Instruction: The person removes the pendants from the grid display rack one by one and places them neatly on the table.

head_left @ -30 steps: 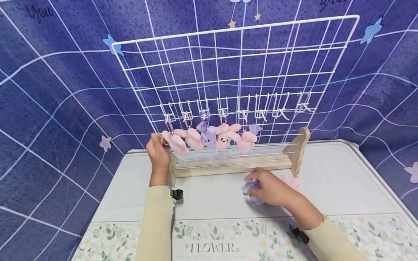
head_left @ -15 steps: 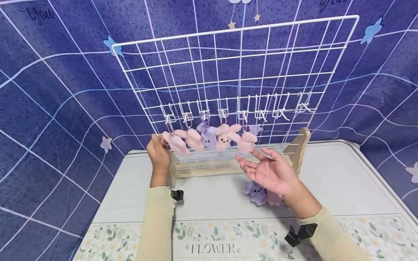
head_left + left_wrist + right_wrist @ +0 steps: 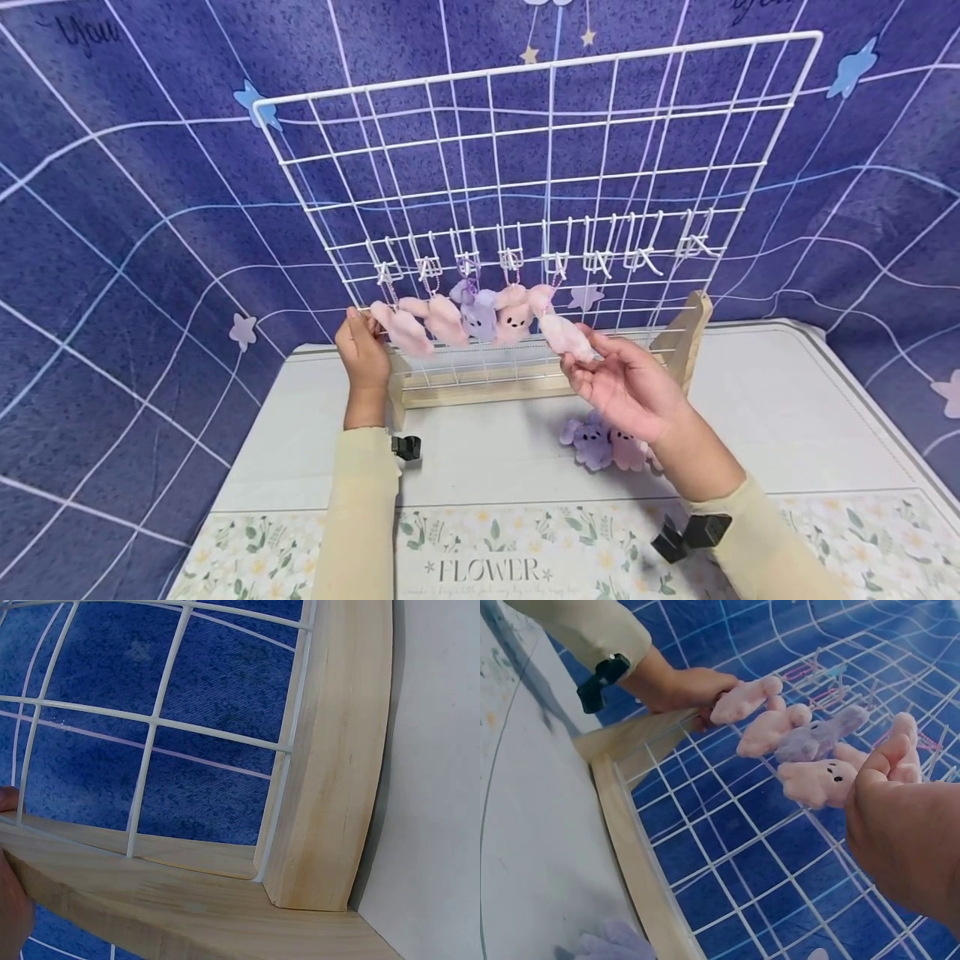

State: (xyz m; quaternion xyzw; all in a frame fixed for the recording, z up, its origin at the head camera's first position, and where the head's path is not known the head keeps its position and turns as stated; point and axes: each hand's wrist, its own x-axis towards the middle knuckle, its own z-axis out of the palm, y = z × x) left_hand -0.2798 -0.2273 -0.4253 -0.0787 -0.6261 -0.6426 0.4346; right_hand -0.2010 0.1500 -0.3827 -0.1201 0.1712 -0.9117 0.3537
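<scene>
In the head view my right hand (image 3: 626, 383) pinches the lower end of a pink plush keychain (image 3: 564, 336), fingers and thumb on its body. The plush hangs tilted from a white hook on a wire grid rack (image 3: 585, 175). To its left hang another pink plush (image 3: 513, 323) with a face showing, a purple plush (image 3: 477, 317) and two more pink ones. My left hand (image 3: 365, 354) grips the rack's left wooden post; in the left wrist view its fingers (image 3: 11, 900) show beside the wood (image 3: 334, 765).
A purple plush (image 3: 592, 446) and a pink plush (image 3: 628, 448) lie on the white table mat (image 3: 480, 467), partly below my right forearm. Further white hooks (image 3: 643, 260) line the grid to the right. A wooden bar (image 3: 487, 392) forms the rack's base.
My right hand has risen from the plushes on the table to the hanging pink plush, and now holds and tilts it. The left hand stays on the post.
</scene>
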